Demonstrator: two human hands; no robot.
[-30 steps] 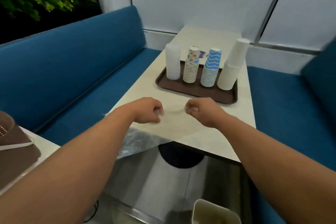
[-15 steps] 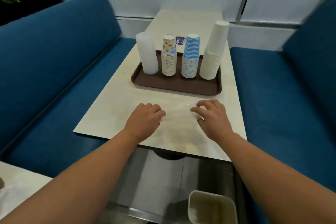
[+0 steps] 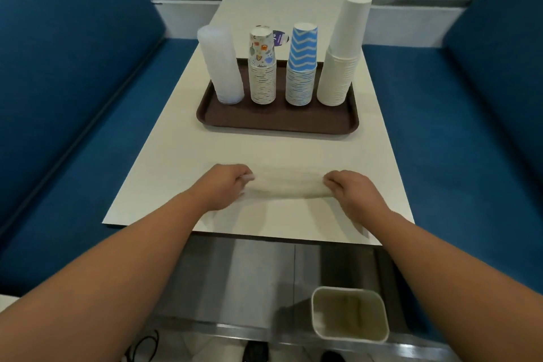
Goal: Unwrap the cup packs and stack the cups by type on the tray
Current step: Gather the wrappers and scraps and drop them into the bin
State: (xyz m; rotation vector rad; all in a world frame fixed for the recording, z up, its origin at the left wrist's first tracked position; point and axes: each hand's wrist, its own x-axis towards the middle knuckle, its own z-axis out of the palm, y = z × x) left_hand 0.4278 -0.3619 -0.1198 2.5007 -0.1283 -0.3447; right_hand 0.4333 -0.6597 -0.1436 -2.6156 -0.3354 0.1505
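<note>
A brown tray (image 3: 279, 122) sits mid-table and carries four upside-down stacks: translucent plastic cups (image 3: 221, 64), cartoon-print paper cups (image 3: 262, 66), blue zigzag cups (image 3: 302, 64) and tall plain white cups (image 3: 343, 53). Nearer the front edge lies a clear plastic wrapper (image 3: 286, 186), rolled into a long bundle. My left hand (image 3: 227, 186) grips its left end and my right hand (image 3: 351, 194) grips its right end, fingers curled around the plastic.
A purple-and-white label (image 3: 280, 38) lies behind the tray. A beige waste bin (image 3: 349, 314) stands on the floor below the table's front edge, to the right. Blue bench seats (image 3: 73, 91) flank the cream table (image 3: 182, 156) on both sides.
My hands have spread apart along the wrapper and closed on its two ends, bunching it into a roll. The head camera has tilted down and closer to the table.
</note>
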